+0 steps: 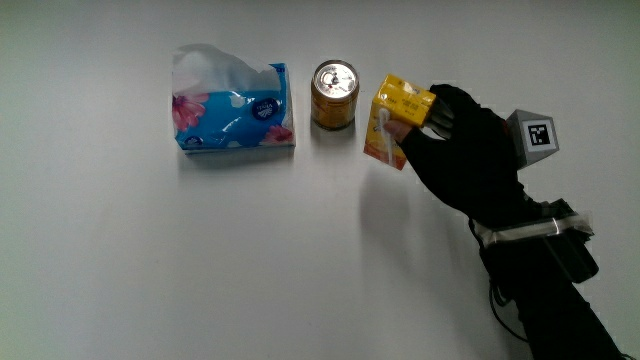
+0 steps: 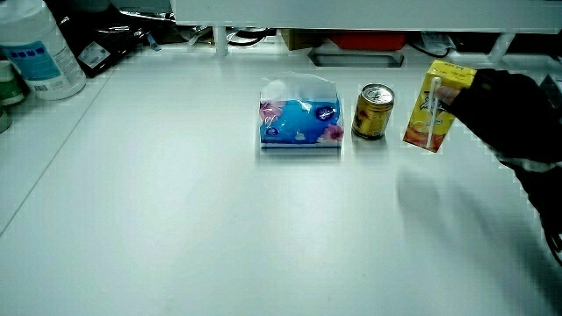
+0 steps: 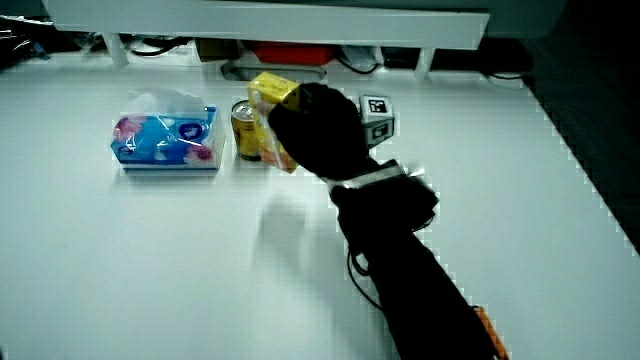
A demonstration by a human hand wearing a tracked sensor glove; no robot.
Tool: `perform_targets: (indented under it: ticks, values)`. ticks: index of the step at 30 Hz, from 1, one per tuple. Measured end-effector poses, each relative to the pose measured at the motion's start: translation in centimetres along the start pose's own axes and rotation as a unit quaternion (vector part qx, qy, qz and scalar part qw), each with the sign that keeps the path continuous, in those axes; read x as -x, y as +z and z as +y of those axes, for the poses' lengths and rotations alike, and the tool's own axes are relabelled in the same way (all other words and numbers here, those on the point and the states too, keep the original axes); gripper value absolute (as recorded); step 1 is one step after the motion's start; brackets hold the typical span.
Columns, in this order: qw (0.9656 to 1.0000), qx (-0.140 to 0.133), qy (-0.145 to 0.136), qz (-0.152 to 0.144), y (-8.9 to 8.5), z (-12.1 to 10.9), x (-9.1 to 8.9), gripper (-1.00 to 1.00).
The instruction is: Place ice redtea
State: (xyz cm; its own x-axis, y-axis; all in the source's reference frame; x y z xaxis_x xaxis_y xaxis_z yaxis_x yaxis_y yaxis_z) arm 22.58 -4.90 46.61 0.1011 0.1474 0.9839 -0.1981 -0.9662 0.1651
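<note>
While the white table (image 1: 200, 260) carries everything in the scene, the bulkiest thing over it is the black-sleeved forearm (image 1: 545, 290), which reaches in from the person's edge and ends in the hand (image 1: 465, 150). A small patterned cube (image 1: 532, 134) sits on the back of the glove. Next in size comes a blue tissue pack (image 1: 232, 112) with pink flowers and white tissue puffing out of its top; it lies flat on the table in a row with the other things, and shows in both side views (image 2: 300, 121) (image 3: 165, 140). The fingers (image 1: 440, 110) are wrapped round the yellow ice redtea carton (image 1: 398, 122), gripping it at the side turned away from the can. The carton is tilted, its upper end leaning toward the hand, with its lower corner at or just above the table; contact cannot be told. A gold drinks can (image 1: 334, 94) stands upright between the tissue pack and the carton, just beside the carton but apart from it, as seen in a side view (image 2: 373, 111).
</note>
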Motion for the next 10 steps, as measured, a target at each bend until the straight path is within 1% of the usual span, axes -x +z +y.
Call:
perform_targets:
  ticks: [2, 3, 4, 5, 6, 7, 8, 9, 10]
  values:
    - [0.9995, 0.011, 0.029, 0.002, -0.7, -0.8, 1.3, -1.0]
    - [0.9991, 0.015, 0.038, -0.012, -0.5, -1.0, 0.8, -1.0]
    - [0.9989, 0.022, 0.041, -0.007, -0.8, -1.4, 1.2, -1.0]
    - [0.9983, 0.031, 0.049, 0.003, -1.2, -1.7, 1.5, -1.0]
    - [0.9973, 0.04, 0.061, -0.002, -1.3, -1.9, 1.4, -1.0]
    - [0.9967, 0.049, 0.062, 0.016, -2.0, -2.3, 2.0, -1.0]
    - [0.9959, 0.059, 0.066, 0.016, -2.3, -2.6, 2.1, -1.0]
    - [0.995, 0.072, 0.065, 0.026, -2.8, -2.9, 2.3, -1.0]
    - [0.9944, 0.075, 0.07, 0.026, -3.2, -3.2, 2.4, -1.0]
